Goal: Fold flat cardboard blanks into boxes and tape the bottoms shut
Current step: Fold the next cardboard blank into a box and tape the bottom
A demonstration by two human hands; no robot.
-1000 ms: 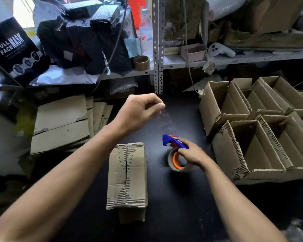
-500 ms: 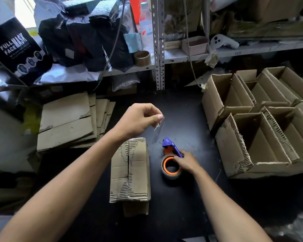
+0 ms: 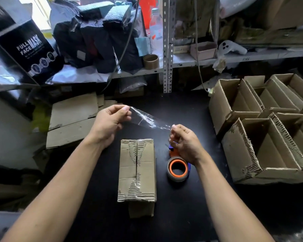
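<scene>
Left hand [image 3: 110,123] and right hand [image 3: 185,142] each pinch one end of a clear tape strip [image 3: 148,119], stretched btwn them. Box [image 3: 136,170] below strip; tape roll [image 3: 177,169] under right wrist.

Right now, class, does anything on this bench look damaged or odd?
Yes: the clear tape strip stretched between the left hand and right hand looks wrinkled, and the open boxes have ragged, torn edges.

brown box [image 3: 137,169], orange-cored tape roll [image 3: 177,169], black table [image 3: 182,109]
</scene>
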